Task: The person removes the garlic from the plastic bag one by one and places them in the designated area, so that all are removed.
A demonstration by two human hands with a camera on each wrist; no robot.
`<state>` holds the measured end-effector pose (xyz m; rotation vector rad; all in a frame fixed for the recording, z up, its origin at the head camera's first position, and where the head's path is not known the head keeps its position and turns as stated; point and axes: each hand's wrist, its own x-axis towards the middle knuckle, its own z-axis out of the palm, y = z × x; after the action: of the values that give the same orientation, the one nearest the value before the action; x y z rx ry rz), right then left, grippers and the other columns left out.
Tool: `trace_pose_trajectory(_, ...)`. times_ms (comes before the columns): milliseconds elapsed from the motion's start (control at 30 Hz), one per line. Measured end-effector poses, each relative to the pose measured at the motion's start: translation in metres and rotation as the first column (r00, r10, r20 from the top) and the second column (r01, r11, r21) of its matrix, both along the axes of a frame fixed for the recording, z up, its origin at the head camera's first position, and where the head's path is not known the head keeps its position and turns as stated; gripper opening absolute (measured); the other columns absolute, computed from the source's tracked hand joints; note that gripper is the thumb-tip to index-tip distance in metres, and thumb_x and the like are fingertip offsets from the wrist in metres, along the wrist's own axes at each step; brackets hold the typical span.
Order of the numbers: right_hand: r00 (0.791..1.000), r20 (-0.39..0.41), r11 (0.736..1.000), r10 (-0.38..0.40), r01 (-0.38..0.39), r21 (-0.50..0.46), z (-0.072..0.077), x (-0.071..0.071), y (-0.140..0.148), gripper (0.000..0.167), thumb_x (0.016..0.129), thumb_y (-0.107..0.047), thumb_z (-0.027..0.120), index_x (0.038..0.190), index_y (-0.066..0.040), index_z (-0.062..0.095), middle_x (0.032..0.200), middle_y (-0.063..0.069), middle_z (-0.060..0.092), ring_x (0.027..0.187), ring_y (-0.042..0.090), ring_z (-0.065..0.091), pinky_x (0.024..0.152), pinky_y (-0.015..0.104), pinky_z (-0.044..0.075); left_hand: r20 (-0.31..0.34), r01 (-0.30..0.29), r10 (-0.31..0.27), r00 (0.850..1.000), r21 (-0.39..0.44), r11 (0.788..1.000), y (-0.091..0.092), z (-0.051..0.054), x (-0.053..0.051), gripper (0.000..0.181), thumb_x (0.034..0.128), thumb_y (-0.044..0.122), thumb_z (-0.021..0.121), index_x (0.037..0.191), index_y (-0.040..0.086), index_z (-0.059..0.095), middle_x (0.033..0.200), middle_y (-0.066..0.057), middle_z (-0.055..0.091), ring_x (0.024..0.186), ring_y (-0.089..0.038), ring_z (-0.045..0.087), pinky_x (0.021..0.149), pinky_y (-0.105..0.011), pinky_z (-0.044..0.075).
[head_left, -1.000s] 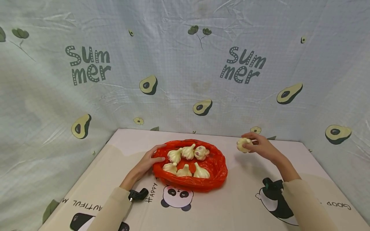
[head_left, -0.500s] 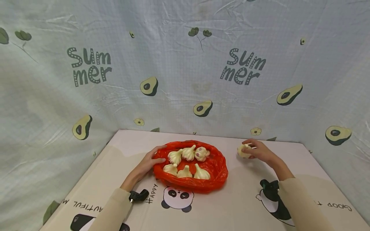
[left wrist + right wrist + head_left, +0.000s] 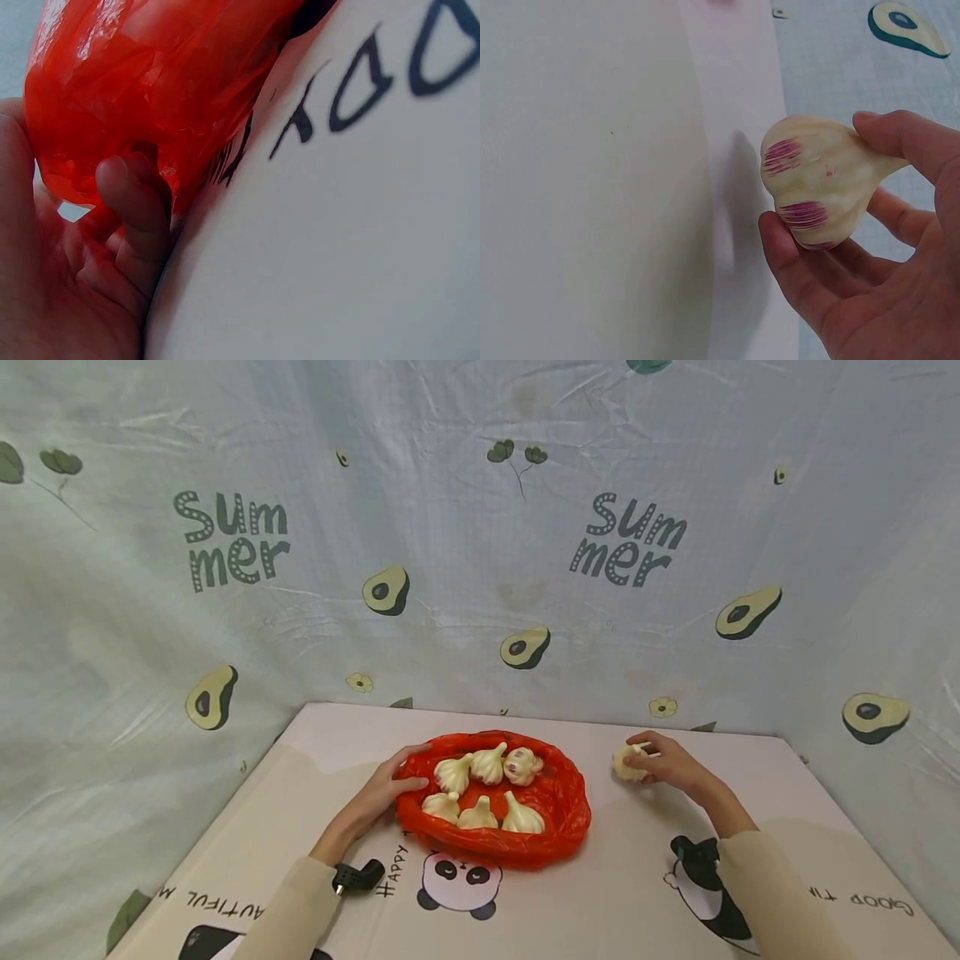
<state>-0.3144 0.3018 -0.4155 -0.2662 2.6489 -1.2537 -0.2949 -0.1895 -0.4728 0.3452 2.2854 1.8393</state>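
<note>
A red plastic bag (image 3: 495, 850), its rim spread into a bowl shape, stands on the table with several garlic bulbs (image 3: 487, 764) in it. My left hand (image 3: 381, 789) grips the bag's left side, thumb over the rim; in the left wrist view its fingers (image 3: 127, 195) curl against the red plastic. To the right of the bag, my right hand (image 3: 667, 764) holds one garlic bulb (image 3: 821, 180) between thumb and fingers. That bulb has purple streaks, and its stem points back toward the palm. A shadow lies on the table beside it.
The pale table (image 3: 600, 902) carries printed pandas and lettering. Behind it and at both sides hangs a whitish cloth (image 3: 450, 527) printed with avocados and the word summer. The table's back edge runs just beyond the bag and my right hand.
My right hand has lowered toward the table with the garlic bulb in its fingers. The left hand and the bag keep their place; the whole view has tipped slightly.
</note>
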Motion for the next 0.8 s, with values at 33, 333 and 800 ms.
trace_pose_trajectory(33,1.000,0.000,1.000,0.000,0.000,0.003,-0.0003,0.0000,0.0001,0.059,0.102,-0.029,0.062,0.145,0.006,0.043,0.141,0.035,0.048,0.105,0.027,0.062,0.083,0.028,0.058,-0.001,0.001,-0.001,1.000,0.000,1.000,0.0002,0.0002,0.0001,0.060,0.0982,0.019,0.062,0.155,0.022,0.043,0.165,-0.013,0.036,0.148,-0.041,0.040,0.120,-0.058,0.041)
trace_pose_trajectory(333,1.000,-0.002,1.000,-0.009,0.009,-0.001,-0.0028,-0.0016,-0.0005,0.058,0.101,-0.028,0.063,0.143,0.007,0.044,0.141,0.035,0.048,0.104,0.025,0.062,0.083,0.028,0.059,-0.003,0.004,-0.004,1.000,-0.004,1.000,0.0013,0.0005,0.0002,0.063,0.0965,0.019,0.063,0.156,0.020,0.043,0.165,-0.014,0.036,0.148,-0.041,0.039,0.117,-0.055,0.045)
trace_pose_trajectory(800,1.000,0.003,1.000,0.003,-0.003,0.015,-0.0039,-0.0040,0.0000,0.060,0.101,-0.030,0.062,0.146,0.007,0.045,0.143,0.033,0.049,0.102,0.025,0.063,0.084,0.029,0.059,-0.007,0.006,-0.006,1.000,-0.004,1.000,0.0008,0.0001,-0.0002,0.061,0.0973,0.018,0.063,0.155,0.021,0.043,0.165,-0.013,0.036,0.148,-0.040,0.039,0.119,-0.056,0.043)
